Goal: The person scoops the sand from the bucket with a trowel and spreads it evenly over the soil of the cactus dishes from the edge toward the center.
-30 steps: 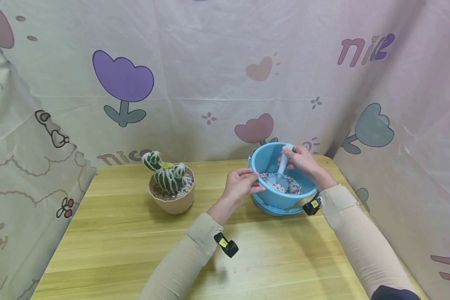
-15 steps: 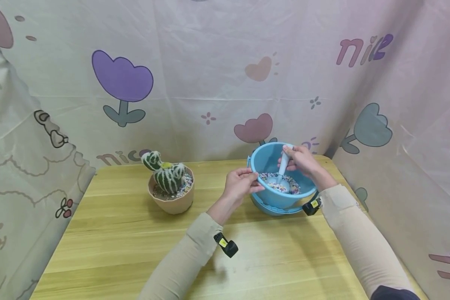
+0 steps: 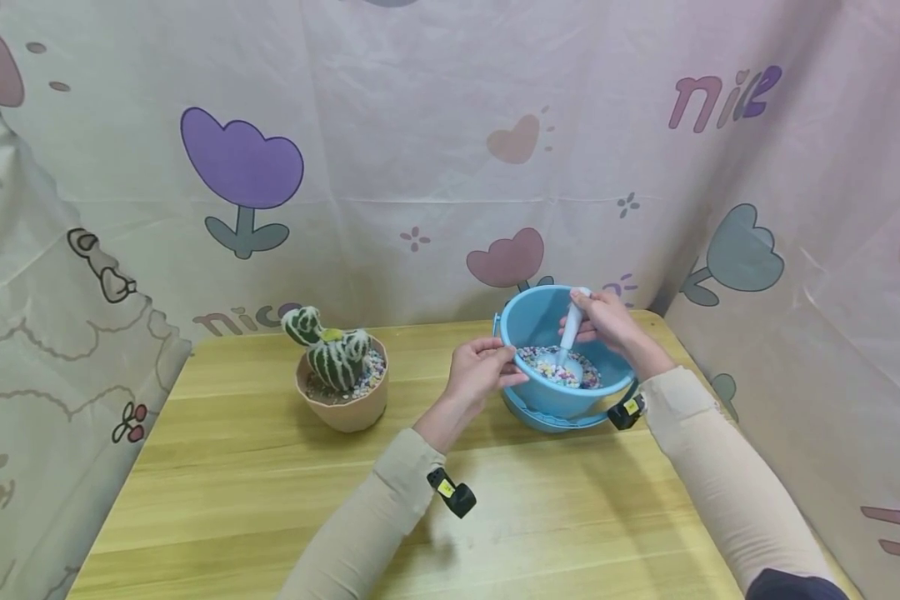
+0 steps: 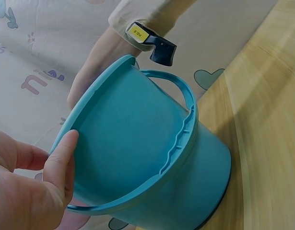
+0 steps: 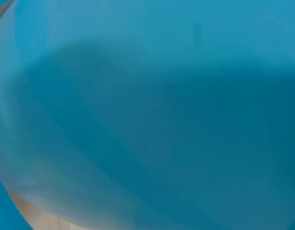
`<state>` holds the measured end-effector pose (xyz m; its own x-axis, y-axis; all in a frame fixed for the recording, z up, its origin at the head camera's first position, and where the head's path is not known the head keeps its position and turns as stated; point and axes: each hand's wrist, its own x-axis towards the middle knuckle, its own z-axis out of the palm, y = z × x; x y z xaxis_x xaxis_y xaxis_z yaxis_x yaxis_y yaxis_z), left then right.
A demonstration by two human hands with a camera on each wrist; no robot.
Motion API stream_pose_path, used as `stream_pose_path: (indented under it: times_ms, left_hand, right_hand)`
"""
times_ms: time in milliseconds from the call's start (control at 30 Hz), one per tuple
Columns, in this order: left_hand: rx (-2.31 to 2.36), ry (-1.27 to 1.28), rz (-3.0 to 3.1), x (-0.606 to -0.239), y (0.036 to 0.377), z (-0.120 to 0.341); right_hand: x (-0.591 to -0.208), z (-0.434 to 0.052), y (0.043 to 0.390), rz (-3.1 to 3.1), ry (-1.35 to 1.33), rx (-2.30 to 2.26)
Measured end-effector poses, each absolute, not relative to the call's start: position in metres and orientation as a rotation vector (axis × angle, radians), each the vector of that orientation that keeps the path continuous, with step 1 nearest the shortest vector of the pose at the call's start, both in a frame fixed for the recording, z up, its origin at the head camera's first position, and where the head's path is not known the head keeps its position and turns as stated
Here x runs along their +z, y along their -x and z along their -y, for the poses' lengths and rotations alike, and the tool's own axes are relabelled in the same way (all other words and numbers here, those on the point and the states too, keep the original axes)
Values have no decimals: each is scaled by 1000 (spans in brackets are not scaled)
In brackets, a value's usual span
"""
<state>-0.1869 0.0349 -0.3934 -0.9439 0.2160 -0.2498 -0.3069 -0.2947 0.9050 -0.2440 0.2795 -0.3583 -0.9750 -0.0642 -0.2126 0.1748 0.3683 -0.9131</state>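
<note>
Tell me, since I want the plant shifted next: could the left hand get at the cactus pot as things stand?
Probably yes. The cactus pot stands apart on the table, with bare wood between it and the left hand. But that hand now grips the blue bucket rim and would have to let go first.

Reached forward with both arms, sleeves down to the wrists, a small black band on each. Left hand point(image 3: 480, 369) pinched the near rim of what it steadied, thumb point(image 4: 61, 158) laid flat against the outer wall, fingers curled over the edge. Right hand point(image 3: 606, 321) curled round a handle, wrist bent downward, knuckles up.
</note>
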Motion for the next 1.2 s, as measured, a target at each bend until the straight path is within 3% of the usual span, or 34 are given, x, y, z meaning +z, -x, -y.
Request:
stream_pose_path:
  times_ms: [1200]
  left_hand:
    - [2281,115,-1619,-392,186,-33]
  right_hand:
    - [-331,-300,243,-2212,-343,-1932]
